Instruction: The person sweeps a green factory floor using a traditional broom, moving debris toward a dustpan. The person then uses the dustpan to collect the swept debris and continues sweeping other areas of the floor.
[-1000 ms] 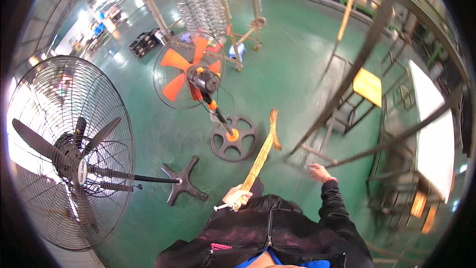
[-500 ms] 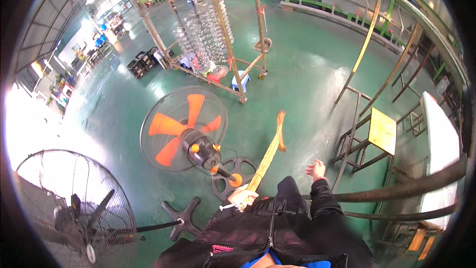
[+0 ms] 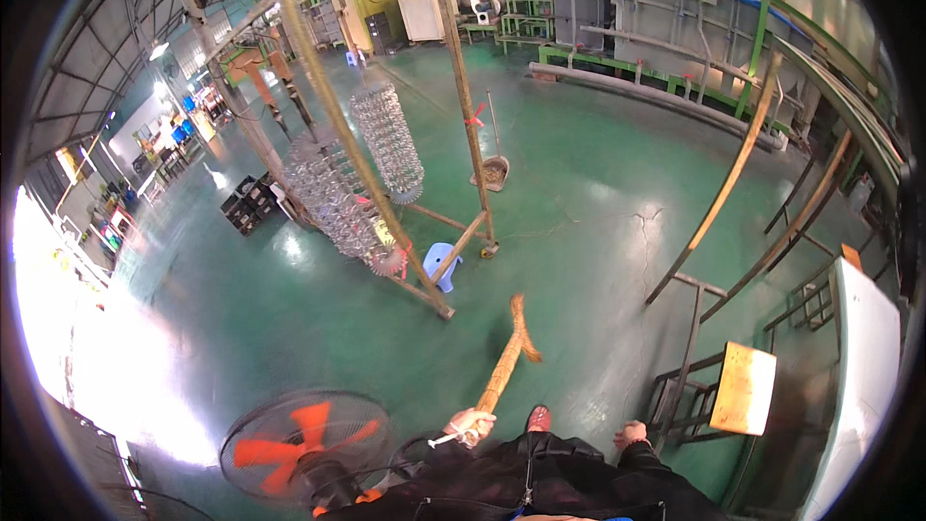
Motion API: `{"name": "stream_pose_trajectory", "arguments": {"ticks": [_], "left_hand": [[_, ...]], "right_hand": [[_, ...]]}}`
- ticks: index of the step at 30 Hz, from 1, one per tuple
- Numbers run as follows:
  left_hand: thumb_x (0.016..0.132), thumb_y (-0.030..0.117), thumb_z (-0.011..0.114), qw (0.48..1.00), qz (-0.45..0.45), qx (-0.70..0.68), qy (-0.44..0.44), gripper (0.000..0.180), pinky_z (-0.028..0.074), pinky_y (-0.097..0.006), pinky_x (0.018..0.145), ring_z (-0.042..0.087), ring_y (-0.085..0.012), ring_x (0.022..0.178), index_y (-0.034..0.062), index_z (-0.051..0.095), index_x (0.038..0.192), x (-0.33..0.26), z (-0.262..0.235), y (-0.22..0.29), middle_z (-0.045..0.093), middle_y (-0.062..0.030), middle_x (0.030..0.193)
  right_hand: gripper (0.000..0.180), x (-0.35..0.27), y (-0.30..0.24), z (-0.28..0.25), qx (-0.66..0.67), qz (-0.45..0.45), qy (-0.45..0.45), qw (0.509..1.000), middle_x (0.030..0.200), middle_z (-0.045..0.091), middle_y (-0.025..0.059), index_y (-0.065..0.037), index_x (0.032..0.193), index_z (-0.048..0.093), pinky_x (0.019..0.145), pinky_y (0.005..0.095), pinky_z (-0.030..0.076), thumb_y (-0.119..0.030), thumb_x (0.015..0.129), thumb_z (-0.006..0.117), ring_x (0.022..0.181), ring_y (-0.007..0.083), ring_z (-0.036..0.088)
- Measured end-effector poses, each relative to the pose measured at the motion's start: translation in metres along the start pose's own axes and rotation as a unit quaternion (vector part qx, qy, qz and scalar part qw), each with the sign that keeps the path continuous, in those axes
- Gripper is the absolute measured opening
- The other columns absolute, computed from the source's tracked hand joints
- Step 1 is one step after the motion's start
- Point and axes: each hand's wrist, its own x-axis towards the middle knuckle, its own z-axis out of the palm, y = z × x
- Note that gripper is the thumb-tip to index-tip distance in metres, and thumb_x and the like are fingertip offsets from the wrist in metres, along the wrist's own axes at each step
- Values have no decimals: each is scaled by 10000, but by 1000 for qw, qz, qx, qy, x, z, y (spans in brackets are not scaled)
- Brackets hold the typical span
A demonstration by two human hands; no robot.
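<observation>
While our left hand grips the wooden hooked stick at its near end, it runs up-forward; right hand empty, loosely curled.

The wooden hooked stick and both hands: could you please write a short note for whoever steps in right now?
Left hand: closed around the lower end of the wooden hooked stick, whose hooked tip points forward over the green floor.
Right hand: empty, loosely curled at the side, touching nothing.
Nearby: orange-bladed floor fan at lower left; hanging rack of wire parts ahead.
Done: stick in hand.
Left: stick hooks nothing yet.
</observation>
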Motion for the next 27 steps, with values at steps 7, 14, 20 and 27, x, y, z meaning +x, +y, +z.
{"name": "stream_pose_trajectory", "arguments": {"ticks": [7, 14, 20, 27], "left_hand": [[725, 1, 573, 977, 180, 22, 108, 151, 329, -214, 339, 436, -85, 396, 43, 431, 752, 100, 32, 134, 451, -30, 563], [772, 72, 528, 944, 215, 246, 49, 164, 309, -236, 353, 431, -94, 388, 38, 453, 631, 196, 48, 347, 436, -13, 509], [731, 86, 568, 967, 139, 211, 41, 204, 260, -223, 329, 393, -63, 363, 84, 462, 557, 255, 107, 518, 413, 12, 470], [655, 177, 644, 934, 193, 267, 141, 222, 289, -256, 340, 437, -106, 343, 55, 540, 501, 312, 136, 667, 495, -35, 434]], "right_hand": [[458, 62, -281, 57, 170, -320, 58, 930, 856, 518, 112, -87, 1228, 311, 468, 294, 458, -64, 793, 453, 596, 194, 543], [413, 193, -384, 96, 167, -216, -31, 962, 894, 509, 165, -73, 1174, 327, 538, 396, 481, -130, 786, 455, 677, 285, 551], [130, 256, -403, 122, 253, 91, -43, 962, 740, 505, 102, -58, 763, 481, 414, 330, 422, -185, 786, 464, 461, 221, 483], [135, 335, -620, 167, 117, -49, 47, 991, 663, 459, 56, -72, 749, 450, 430, 272, 388, -189, 815, 436, 481, 164, 438]]}}
